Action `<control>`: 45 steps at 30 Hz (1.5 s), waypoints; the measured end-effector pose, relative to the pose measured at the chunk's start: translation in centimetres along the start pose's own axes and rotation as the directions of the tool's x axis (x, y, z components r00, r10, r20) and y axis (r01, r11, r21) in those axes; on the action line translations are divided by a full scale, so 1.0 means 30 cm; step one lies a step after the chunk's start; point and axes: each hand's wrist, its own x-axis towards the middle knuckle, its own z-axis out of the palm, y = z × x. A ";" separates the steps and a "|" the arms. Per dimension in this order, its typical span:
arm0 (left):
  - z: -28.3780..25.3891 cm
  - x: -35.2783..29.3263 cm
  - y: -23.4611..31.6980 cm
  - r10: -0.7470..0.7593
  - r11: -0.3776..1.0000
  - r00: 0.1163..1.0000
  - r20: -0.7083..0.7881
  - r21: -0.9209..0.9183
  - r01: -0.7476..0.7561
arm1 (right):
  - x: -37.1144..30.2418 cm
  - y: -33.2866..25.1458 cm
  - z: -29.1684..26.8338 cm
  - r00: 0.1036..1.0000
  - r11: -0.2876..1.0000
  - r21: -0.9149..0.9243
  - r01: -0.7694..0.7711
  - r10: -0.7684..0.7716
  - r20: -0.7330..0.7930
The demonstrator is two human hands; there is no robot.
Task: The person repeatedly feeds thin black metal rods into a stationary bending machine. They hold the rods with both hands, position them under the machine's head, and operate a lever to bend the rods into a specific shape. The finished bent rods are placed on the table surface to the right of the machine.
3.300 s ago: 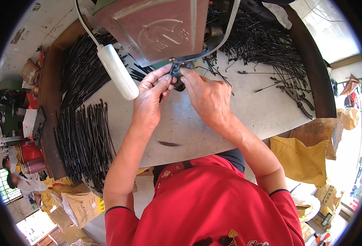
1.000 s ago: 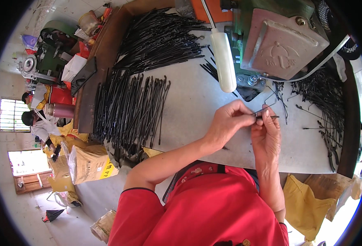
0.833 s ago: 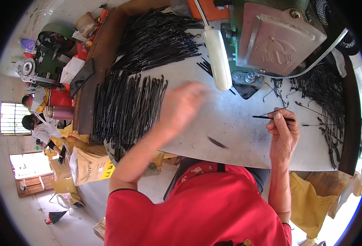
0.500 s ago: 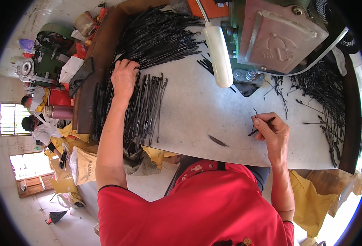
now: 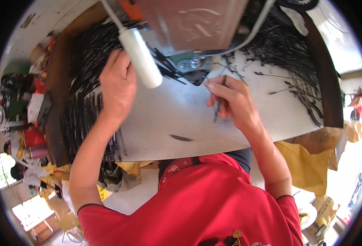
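In my right hand [image 5: 233, 100], closed in a pinch, are thin black rods [image 5: 217, 110], some with a bent tip. They are held just in front of the metal fixture [image 5: 195, 63] at the base of the machine. My left hand [image 5: 118, 88] is raised over the left side of the table beside the white lamp [image 5: 141, 57]. Its fingers are curled and what they hold, if anything, is hidden. Behind it spreads a heap of black rods [image 5: 93, 51], and several more rods [image 5: 80, 123] lie in a row below.
The machine's pinkish housing [image 5: 193, 24] overhangs the back of the metal table [image 5: 160, 135]. Tangled rods [image 5: 283, 49] heap at the right, with pliers [image 5: 312, 108] near the wooden rim [image 5: 326, 82]. A few loose rods [image 5: 166, 67] lie beside the lamp.
My left hand has lifted from the rods and moved right, toward the lamp. My right hand has brought its rods up close to the fixture. The whole view has shifted.
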 end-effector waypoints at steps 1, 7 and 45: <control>0.047 -0.018 0.066 -0.313 0.902 0.942 0.123 -0.273 0.335 | 0.023 -0.002 0.008 0.999 0.997 0.056 0.043 -0.044 0.002; 0.262 -0.093 0.142 -0.535 0.145 0.698 0.476 -0.762 0.631 | 0.107 0.004 0.053 0.993 0.969 0.214 0.121 -0.121 -0.013; 0.234 -0.003 0.080 -0.422 0.133 0.594 0.685 -0.601 0.788 | 0.178 -0.055 -0.008 0.991 0.996 -0.071 0.047 -0.037 0.132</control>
